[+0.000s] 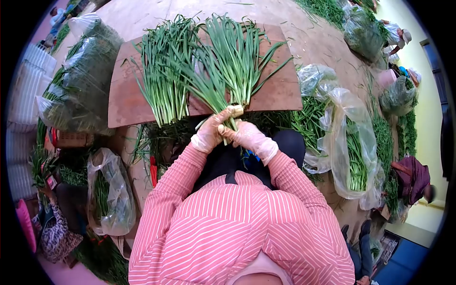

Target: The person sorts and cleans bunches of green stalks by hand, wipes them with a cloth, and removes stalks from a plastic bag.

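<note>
My left hand (210, 129), in a pale thin glove, is closed around the lower stems of a small bunch of leafy green stalks (209, 85). Its leaves fan up and to the left over the board. My right hand (249, 137), gloved too, touches the left one and pinches at the pale stem ends just below it. Two larger piles lie on the brown board (128, 97): a left pile of green stalks (164, 71) and a right pile of green stalks (240, 66), pale ends toward me. My fingers partly hide the held stems.
A big plastic bag of greens (83, 80) stands left of the board. Clear bags of stalks (354, 147) stand at the right, and another bag (111, 194) is at the lower left. Loose greens cover the floor. Other people sit along both sides, including one in a purple top (412, 178).
</note>
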`<action>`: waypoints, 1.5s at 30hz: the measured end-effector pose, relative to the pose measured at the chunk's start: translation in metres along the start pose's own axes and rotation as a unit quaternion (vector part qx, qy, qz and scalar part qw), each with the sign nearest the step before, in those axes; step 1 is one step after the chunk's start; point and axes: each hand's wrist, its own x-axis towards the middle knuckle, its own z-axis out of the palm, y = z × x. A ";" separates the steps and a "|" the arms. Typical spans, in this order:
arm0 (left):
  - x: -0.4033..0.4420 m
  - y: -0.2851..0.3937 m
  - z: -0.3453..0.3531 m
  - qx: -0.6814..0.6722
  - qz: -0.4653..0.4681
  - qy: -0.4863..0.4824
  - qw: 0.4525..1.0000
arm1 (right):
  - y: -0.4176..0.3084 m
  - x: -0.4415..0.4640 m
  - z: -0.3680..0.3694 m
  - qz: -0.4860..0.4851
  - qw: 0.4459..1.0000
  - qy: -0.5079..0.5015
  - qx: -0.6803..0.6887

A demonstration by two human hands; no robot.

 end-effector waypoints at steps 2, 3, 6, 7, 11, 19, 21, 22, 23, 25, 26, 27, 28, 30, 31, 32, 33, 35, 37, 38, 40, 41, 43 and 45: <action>0.004 -0.002 -0.027 -0.006 -0.060 -0.146 0.988 | -0.001 0.000 0.005 -0.017 0.998 -0.028 0.062; 0.004 -0.009 -0.017 -0.047 -0.012 -0.043 0.998 | 0.000 -0.003 0.007 -0.020 0.992 -0.057 0.115; 0.007 0.007 -0.001 -0.213 0.060 -0.117 0.968 | -0.016 -0.020 0.001 0.018 0.966 -0.183 0.182; 0.010 0.012 0.000 -0.247 0.058 -0.156 0.955 | -0.013 -0.021 0.002 0.028 0.959 -0.197 0.204; 0.003 0.039 0.012 -0.079 0.168 -0.014 0.983 | 0.000 -0.026 -0.001 0.037 0.951 -0.190 0.240; 0.045 0.105 -0.015 0.244 0.324 0.103 0.908 | 0.045 -0.013 -0.016 0.065 0.989 0.014 0.134; 0.055 0.100 -0.032 0.338 0.275 0.119 0.892 | 0.044 -0.012 -0.015 0.046 0.996 0.055 0.047; 0.057 0.100 -0.034 0.340 0.274 0.116 0.892 | 0.044 -0.011 -0.015 0.030 0.994 0.097 -0.043; 0.058 0.097 -0.035 0.258 0.273 0.122 0.919 | 0.048 -0.008 -0.015 0.006 0.988 0.140 -0.065; 0.055 0.092 -0.030 0.102 0.255 0.105 0.956 | 0.050 -0.002 -0.016 -0.013 0.981 0.182 0.071; 0.054 0.089 -0.027 0.102 0.254 0.103 0.956 | 0.050 0.001 -0.016 -0.048 0.966 0.223 0.119; 0.053 0.084 -0.023 0.053 0.225 0.092 0.969 | 0.030 -0.006 -0.022 -0.029 0.957 0.217 0.190; 0.053 0.078 -0.018 0.005 0.195 0.080 0.977 | 0.024 -0.005 -0.022 -0.028 0.956 0.220 0.192; 0.054 0.063 -0.005 -0.036 0.166 0.069 0.983 | 0.016 -0.001 -0.021 -0.158 0.941 0.295 0.051; 0.056 0.051 -0.002 -0.087 0.139 0.057 0.985 | 0.008 -0.002 -0.018 -0.139 0.956 0.245 0.084; 0.057 0.041 0.002 -0.137 0.114 0.045 0.983 | -0.004 -0.006 -0.015 -0.073 0.960 0.149 0.227; 0.056 0.034 0.008 -0.147 0.100 0.046 0.983 | -0.004 -0.005 -0.015 -0.063 0.964 0.091 0.243; 0.053 0.020 0.015 -0.153 0.077 0.050 0.984 | 0.003 -0.003 -0.007 -0.006 0.956 -0.026 0.291; 0.047 0.017 0.017 -0.128 0.054 0.060 0.988 | 0.007 -0.006 0.001 0.039 0.963 -0.002 0.268; 0.049 0.012 0.013 -0.133 0.048 0.072 0.987 | 0.012 -0.006 0.001 0.048 0.973 0.010 0.227; 0.040 0.012 0.015 -0.052 0.088 0.172 0.980 | 0.003 -0.012 -0.003 0.099 0.990 0.075 0.074; 0.036 0.012 0.017 -0.002 0.108 0.195 0.975 | 0.014 -0.006 0.005 0.046 0.987 0.145 -0.059; 0.029 0.010 0.030 0.078 0.149 0.268 0.949 | 0.014 -0.006 0.021 -0.010 0.959 0.205 -0.197; 0.028 0.007 0.028 0.068 0.182 0.283 0.939 | 0.012 -0.007 0.040 -0.067 0.895 0.275 -0.344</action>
